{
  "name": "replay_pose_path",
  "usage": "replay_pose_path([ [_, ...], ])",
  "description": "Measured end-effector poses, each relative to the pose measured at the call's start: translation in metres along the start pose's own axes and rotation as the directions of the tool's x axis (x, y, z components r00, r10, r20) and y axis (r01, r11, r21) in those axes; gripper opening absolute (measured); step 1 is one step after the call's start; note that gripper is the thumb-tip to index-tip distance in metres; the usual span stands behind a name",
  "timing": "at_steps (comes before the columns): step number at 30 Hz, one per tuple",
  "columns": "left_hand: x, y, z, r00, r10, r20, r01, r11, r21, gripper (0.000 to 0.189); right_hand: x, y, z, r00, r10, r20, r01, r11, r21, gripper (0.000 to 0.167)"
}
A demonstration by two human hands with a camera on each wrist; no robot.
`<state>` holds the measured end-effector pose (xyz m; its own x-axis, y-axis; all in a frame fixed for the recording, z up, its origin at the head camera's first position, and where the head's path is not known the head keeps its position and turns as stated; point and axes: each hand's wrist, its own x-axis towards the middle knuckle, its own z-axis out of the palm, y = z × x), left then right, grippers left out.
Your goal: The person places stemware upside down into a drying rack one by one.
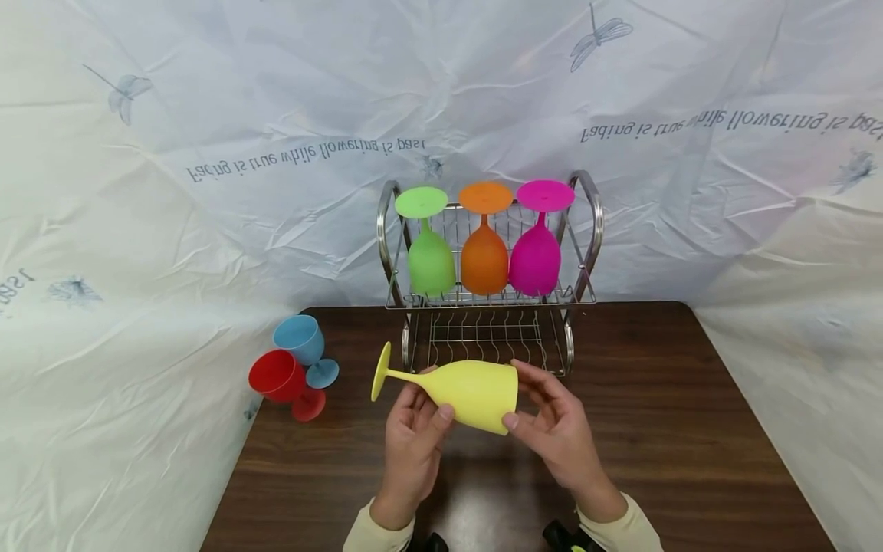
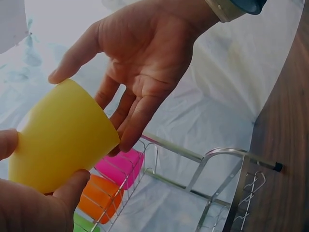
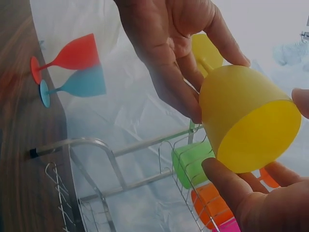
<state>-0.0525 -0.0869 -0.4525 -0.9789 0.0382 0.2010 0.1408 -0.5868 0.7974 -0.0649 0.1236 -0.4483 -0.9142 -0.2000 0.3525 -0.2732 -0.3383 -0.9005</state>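
Yellow goblet (image 1: pixel 476 392) hangs sideways in the air over the near part of the table (image 1: pixel 690 429), held between two hands. The left hand (image 1: pixel 414 445) reaches in from the near left, its thumb laid along the near side of the bowl and its other fingers partly hidden behind it; its grip is narrowed round the bowl close to the stem. The right hand (image 1: pixel 557 429) comes from the near right, palm turned toward the goblet, thumb at the near edge of the rim and fingertips at the far edge, so its grip spans the mouth and holds it. Both wrists emerge from pale sleeves (image 1: pixel 378 533).

The goblet is one plain matte yellow, inside and out, with a deep rounded bowl, a thin stem and a flat round foot. Its mouth faces right and its foot points left, set slightly farther off than the mouth.

On the far side, a metal rack (image 1: pixel 599 222) carries green (image 1: pixel 432 264), orange (image 1: pixel 485 261) and pink goblets (image 1: pixel 536 257) upside down, left to right. At the left, a red goblet (image 1: pixel 276 376) stands upright, just nearer than a blue goblet (image 1: pixel 313 349).
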Motion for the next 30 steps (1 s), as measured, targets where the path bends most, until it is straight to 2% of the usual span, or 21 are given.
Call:
replay_pose_path([
  [3, 0.004, 0.0, 0.0, 1.0, 0.02, -0.006, -0.02, 0.999, 0.042, 0.057, 0.002, 0.001, -0.003, 1.0, -0.01, 0.005, 0.01, 1.0, -0.022, 0.065],
  [7, 0.012, -0.001, -0.001, 0.999, 0.041, -0.026, -0.037, 0.988, 0.15, 0.062, 0.004, 0.002, -0.01, 1.0, -0.026, -0.013, 0.024, 0.995, -0.095, 0.061],
  [10, 0.019, -0.004, -0.003, 0.999, 0.044, -0.025, -0.038, 0.973, 0.23, 0.064, 0.006, 0.003, -0.018, 0.998, -0.022, -0.066, 0.011, 0.984, -0.176, 0.053],
  [14, 0.027, -0.01, -0.007, 0.999, 0.035, -0.01, -0.03, 0.954, 0.298, 0.063, 0.008, 0.006, -0.03, 0.984, 0.012, -0.178, -0.065, 0.953, -0.295, 0.047],
  [19, 0.04, -0.019, -0.009, 1.0, 0.027, -0.013, -0.02, 0.933, 0.359, 0.063, 0.011, 0.014, -0.049, 0.952, 0.056, -0.301, -0.184, 0.89, -0.417, 0.045],
  [23, 0.049, -0.025, -0.01, 1.0, 0.024, -0.019, -0.014, 0.911, 0.413, 0.065, 0.015, 0.023, -0.067, 0.926, 0.059, -0.372, -0.251, 0.832, -0.494, 0.045],
  [27, 0.056, -0.031, -0.01, 0.999, 0.033, -0.003, -0.028, 0.887, 0.462, 0.067, 0.019, 0.033, -0.085, 0.904, 0.025, -0.428, -0.295, 0.761, -0.579, 0.045],
  [30, 0.058, -0.036, -0.009, 0.999, 0.045, 0.028, -0.052, 0.855, 0.515, 0.066, 0.022, 0.041, -0.097, 0.891, -0.019, -0.454, -0.314, 0.696, -0.646, 0.044],
])
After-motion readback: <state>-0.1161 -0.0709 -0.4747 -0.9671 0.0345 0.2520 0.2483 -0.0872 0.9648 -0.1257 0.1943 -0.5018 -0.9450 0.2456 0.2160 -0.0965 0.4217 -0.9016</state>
